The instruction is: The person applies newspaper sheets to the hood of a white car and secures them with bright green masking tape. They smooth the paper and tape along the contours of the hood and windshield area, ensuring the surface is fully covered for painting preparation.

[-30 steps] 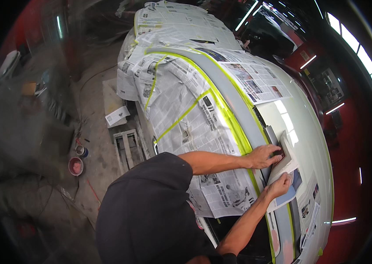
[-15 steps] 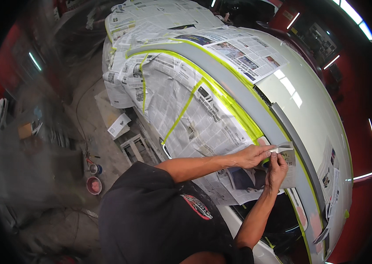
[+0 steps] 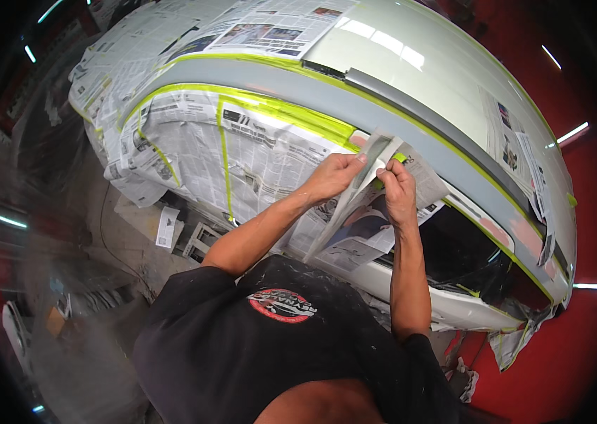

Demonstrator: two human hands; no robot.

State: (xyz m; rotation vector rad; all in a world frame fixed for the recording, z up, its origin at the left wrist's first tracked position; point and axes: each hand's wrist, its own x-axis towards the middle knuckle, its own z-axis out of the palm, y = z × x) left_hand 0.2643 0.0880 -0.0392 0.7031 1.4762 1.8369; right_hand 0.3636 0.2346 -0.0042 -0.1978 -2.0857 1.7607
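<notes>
A newspaper sheet [image 3: 425, 177] hangs over the window opening below the car's grey roof rail, a long fold running down it. My left hand [image 3: 337, 175] pinches the upper part of that fold between thumb and fingers. Just right of it, my right hand [image 3: 398, 192] is closed on the sheet's edge, fingers curled. A scrap of yellow-green tape [image 3: 401, 157] shows at its fingertips. Other newspaper [image 3: 277, 159] covers the side window to the left, held by yellow-green masking tape [image 3: 298, 113] along the grey roof rail [image 3: 270, 79].
The pale car roof [image 3: 390, 28] rises beyond the rail, with loose newspaper [image 3: 521, 155] on its right part. A dark window opening [image 3: 464, 244] lies right of my hands. On the floor at left are a white paper [image 3: 168, 227] and a pale frame [image 3: 201, 240].
My view has turned, so the car lies more crosswise. My hands, touching before, are slightly apart, and a long fold now runs down the newspaper between them.
</notes>
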